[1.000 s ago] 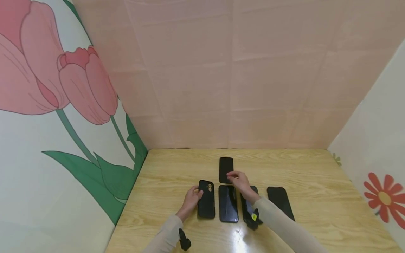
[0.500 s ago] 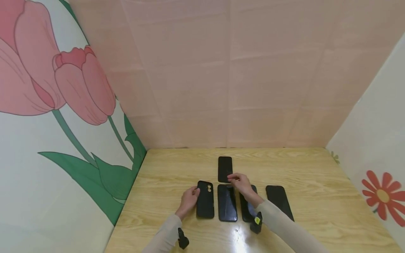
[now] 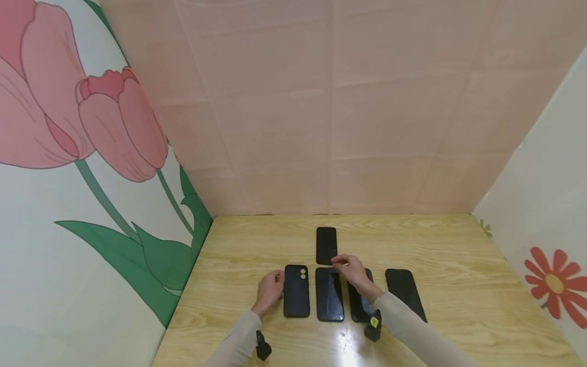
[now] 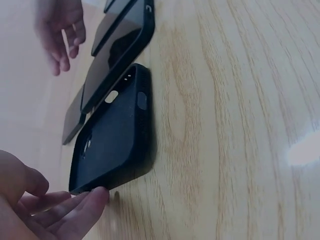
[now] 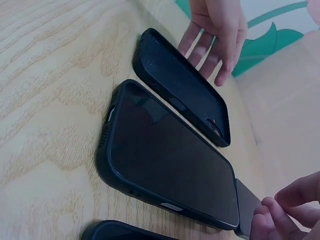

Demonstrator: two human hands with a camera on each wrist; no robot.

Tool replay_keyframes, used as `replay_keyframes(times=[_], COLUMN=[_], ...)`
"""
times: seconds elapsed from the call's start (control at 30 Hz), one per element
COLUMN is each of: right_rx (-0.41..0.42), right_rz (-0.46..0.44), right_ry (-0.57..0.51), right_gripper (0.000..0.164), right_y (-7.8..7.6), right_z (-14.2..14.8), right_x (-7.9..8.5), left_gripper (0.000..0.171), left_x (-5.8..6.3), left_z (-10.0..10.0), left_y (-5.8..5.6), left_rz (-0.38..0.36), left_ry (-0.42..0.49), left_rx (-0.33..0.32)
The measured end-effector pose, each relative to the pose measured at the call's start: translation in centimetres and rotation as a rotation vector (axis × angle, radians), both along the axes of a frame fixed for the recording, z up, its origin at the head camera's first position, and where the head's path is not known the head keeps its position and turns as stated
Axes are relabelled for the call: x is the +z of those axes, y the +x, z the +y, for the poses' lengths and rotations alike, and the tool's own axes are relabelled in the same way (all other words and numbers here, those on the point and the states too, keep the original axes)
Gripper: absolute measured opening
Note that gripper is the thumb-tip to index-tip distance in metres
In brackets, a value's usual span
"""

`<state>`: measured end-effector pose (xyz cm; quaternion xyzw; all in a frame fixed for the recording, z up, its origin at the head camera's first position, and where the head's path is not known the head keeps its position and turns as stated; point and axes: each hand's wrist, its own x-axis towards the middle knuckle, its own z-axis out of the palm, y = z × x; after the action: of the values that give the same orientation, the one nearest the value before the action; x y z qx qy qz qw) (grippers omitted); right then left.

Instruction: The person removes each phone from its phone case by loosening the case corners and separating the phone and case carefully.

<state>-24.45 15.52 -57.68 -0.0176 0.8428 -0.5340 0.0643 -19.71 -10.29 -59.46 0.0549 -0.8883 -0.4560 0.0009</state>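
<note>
A black phone case [image 3: 296, 298], hollow side up with a camera cutout, lies at the left end of a row. My left hand [image 3: 269, 291] is at its left side; in the left wrist view its fingertips [image 4: 100, 196] touch the case's outer edge, and the thumb is off it. To the right sits a phone in a black case [image 5: 170, 155], screen up. My right hand [image 3: 351, 270] hovers above the row, near the lower end of another phone [image 3: 326, 244] set farther back. Its fingers are loosely bent, thumb close to the index finger, holding nothing.
Partly under my right wrist lies another dark phone-shaped item [image 3: 359, 305]. A further black one [image 3: 403, 290] lies to the right, its near end behind the sleeve. The wooden table [image 3: 243, 239] meets a pink-beige cloth wall [image 3: 330, 127] at the back.
The phone case has settled flat, having been slightly tilted in my left hand's grip. My left thumb has come off it and the hand has shifted slightly left. The right hand has barely moved.
</note>
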Motion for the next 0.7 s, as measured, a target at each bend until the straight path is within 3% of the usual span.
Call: replay_keyframes(times=[0.23,0.33,0.53,0.7], right_rx=[0.016,0.024,0.037,0.065], right_rz=[-0.021,-0.026,-0.041,-0.03], right_ry=[0.054,0.088,0.126,0.175], right_gripper=[0.022,0.023,0.028,0.03], right_y=[-0.14,-0.24,-0.34,-0.47], right_z=[0.14,0.21,0.41,0.49], right_x=[0.01,-0.11,-0.46,-0.68], left_gripper=[0.024,0.024,0.026,0.026], left_x=[-0.25,-0.18,0.04,0.1], left_z=[-0.25,-0.23,0.18,0.73], left_y=[-0.33,-0.4,-0.22,0.0], left_rz=[0.064,0.057,0.017,0.017], left_ry=[-0.077,-0.039,0.121,0.153], left_rx=[0.037,0.037,-0.016,-0.076])
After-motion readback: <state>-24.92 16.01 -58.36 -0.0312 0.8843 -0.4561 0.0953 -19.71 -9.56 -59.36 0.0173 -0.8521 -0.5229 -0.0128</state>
